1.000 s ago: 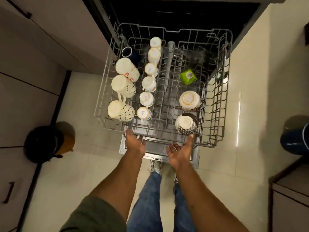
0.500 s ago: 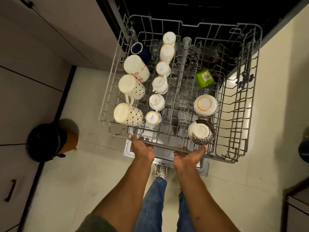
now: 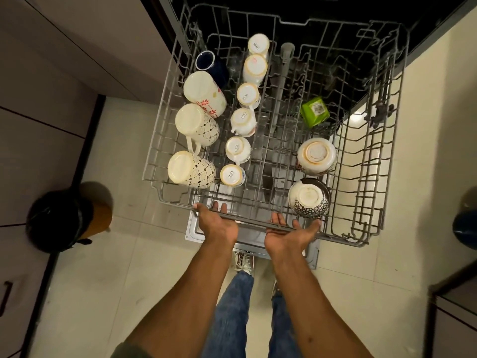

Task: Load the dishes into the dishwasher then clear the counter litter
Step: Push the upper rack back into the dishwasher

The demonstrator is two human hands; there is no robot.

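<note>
We have the rack (image 3: 387, 140) pulled out of the dishwasher (image 3: 322, 11), loaded with mugs (image 3: 196, 125), cups (image 3: 238, 148) and bowls (image 3: 316, 156). Our left hand (image 3: 216, 223) curls over its front rail; our right hand (image 3: 289, 235) cups under it, fingers straight. We judge loading nearly done; litter remains, out of view.

The rack (image 3: 366, 161) is grey coated wire. The cups (image 3: 192, 171) look like shiny glazed china. The floor (image 3: 103, 293) tiles are smooth.

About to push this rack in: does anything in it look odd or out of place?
One thing: a green carton lies tilted on the right side of the rack, looking like packaging rather than a dish. The cups and bowls sit upside down in rows, as expected.
</note>
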